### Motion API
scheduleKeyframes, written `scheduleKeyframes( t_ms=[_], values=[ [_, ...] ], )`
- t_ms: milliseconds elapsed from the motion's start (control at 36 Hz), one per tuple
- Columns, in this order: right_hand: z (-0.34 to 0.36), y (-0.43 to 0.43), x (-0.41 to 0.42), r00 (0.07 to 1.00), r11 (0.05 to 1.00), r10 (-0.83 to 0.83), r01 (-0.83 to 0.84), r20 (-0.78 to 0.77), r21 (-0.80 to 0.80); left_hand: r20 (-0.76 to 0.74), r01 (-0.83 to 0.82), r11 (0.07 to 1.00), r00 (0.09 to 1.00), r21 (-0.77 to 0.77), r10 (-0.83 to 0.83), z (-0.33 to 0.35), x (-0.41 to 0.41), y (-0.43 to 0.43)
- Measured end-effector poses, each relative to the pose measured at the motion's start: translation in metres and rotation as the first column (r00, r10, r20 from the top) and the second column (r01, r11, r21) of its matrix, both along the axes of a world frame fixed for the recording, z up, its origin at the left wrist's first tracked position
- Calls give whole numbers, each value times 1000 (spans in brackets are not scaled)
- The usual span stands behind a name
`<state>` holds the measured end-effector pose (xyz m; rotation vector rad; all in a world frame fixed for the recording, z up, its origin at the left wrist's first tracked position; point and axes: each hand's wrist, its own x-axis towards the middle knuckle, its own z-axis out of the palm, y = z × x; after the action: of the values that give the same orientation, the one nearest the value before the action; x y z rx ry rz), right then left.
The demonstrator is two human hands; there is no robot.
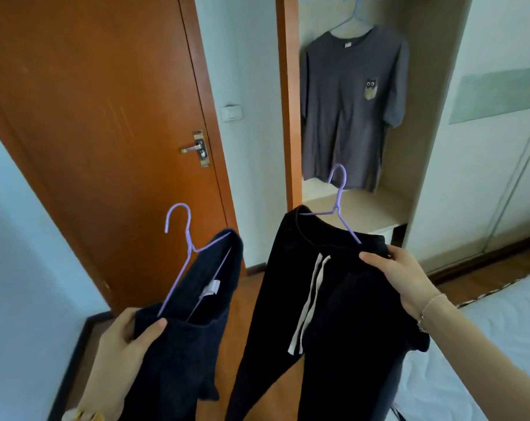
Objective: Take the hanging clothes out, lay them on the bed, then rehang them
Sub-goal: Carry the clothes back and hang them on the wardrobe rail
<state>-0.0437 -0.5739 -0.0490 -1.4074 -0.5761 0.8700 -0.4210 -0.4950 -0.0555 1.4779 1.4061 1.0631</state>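
Note:
My left hand [127, 338] grips a dark navy garment [181, 344] on a purple hanger [181, 238], held low at the left. My right hand [400, 275] grips the waistband of black drawstring trousers [318, 299] on a second purple hanger [338, 196]; their white cord hangs down the front. Ahead, in the open wardrobe [394, 208], a grey T-shirt with a small owl pocket print [348, 110] hangs on a light blue hanger [353, 16]. The bed [500, 344] with a white sheet lies at the lower right.
An orange-brown wooden door [90, 117] with a metal handle [196, 148] stands at the left, a light switch [231, 112] on the wall beside it. White sliding wardrobe doors [485, 162] are at the right. The floor is wooden.

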Motion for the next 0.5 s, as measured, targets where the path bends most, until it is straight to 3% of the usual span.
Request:
scheduleKeyframes(
  t_ms=[278, 500],
  values=[
    [26, 86, 78, 990, 989, -138, 136, 43, 52, 111, 254, 965, 963, -69, -245, 26, 115, 119],
    [26, 153, 164, 943, 943, -331, 329, 37, 57, 300, 551, 832, 805, -58, -512, 32, 267, 236]
  ],
)
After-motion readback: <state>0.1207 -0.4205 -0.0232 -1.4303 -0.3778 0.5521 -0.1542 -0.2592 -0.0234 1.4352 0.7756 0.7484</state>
